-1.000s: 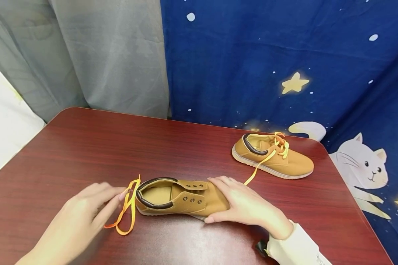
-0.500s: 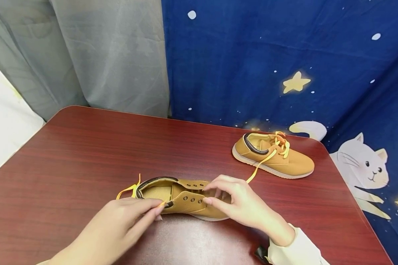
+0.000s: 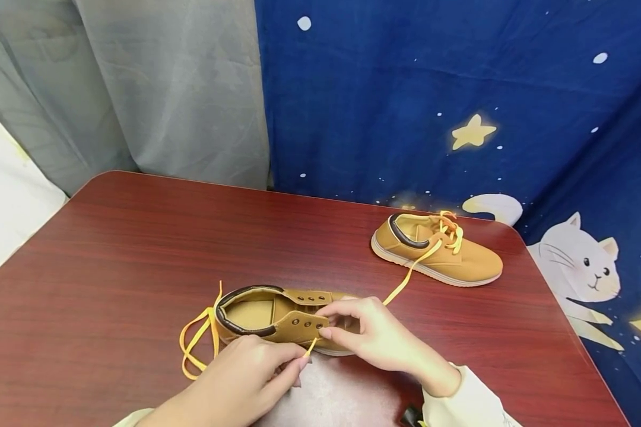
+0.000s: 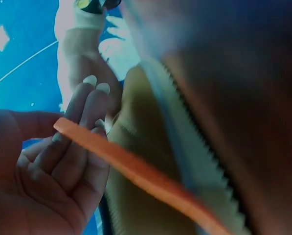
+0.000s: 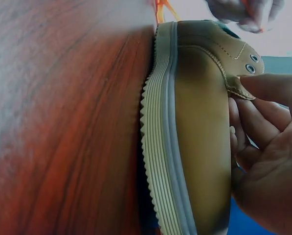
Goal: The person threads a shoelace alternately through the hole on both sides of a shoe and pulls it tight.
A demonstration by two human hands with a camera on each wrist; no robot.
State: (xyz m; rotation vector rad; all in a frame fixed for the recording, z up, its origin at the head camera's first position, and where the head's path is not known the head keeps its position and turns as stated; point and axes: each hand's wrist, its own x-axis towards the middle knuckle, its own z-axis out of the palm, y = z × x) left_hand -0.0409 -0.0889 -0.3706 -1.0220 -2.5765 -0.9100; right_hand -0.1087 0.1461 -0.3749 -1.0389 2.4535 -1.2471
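A tan shoe (image 3: 253, 313) lies on the table, toe to the right. My left hand (image 3: 246, 375) pinches a yellow-orange shoelace (image 3: 311, 346), its short end poking up beside the near eyelet flap (image 3: 294, 330). The rest of that lace (image 3: 186, 349) loops loosely by the heel; in the left wrist view the shoelace (image 4: 136, 171) crosses in front of the shoe. Bare eyelets show on both flaps. With thumb and fingers my right hand (image 3: 379, 341) pinches the near flap's front corner, which the right wrist view shows lifted from the shoe (image 5: 204, 127).
A matching laced shoe (image 3: 475, 261) sits at the back right, one lace trailing from it toward my right hand. Both shoes are on a dark red wooden table (image 3: 165, 237). Behind it hang a grey curtain (image 3: 187, 89) and a blue starry curtain (image 3: 363, 95).
My left hand has carried the lace end from the heel rightward to the near eyelets. The right hand has gone from resting on the toe to pinching the near flap.
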